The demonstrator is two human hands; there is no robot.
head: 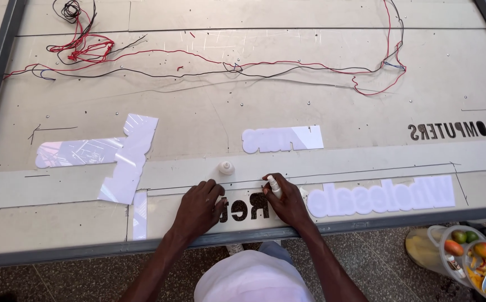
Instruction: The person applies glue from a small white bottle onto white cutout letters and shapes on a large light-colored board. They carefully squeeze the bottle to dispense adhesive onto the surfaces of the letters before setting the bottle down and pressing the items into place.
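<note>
My left hand (199, 207) rests flat on the pale board (288, 95), fingertips pressing beside dark cut-out letters (247, 208) near the front edge. My right hand (288, 202) grips a small white squeeze bottle (275, 185) with its nozzle up, hovering over the same letters. A white bottle cap (226, 167) stands just beyond my left fingers. To the right lies a white acrylic word piece (381, 196).
Red and black wires (226, 66) trail across the far side. White acrylic pieces (125, 154) lie at the left, another white word piece (282, 138) in the middle, dark letters (453, 130) at right. A clear container of fruit (475, 257) sits on the floor at lower right.
</note>
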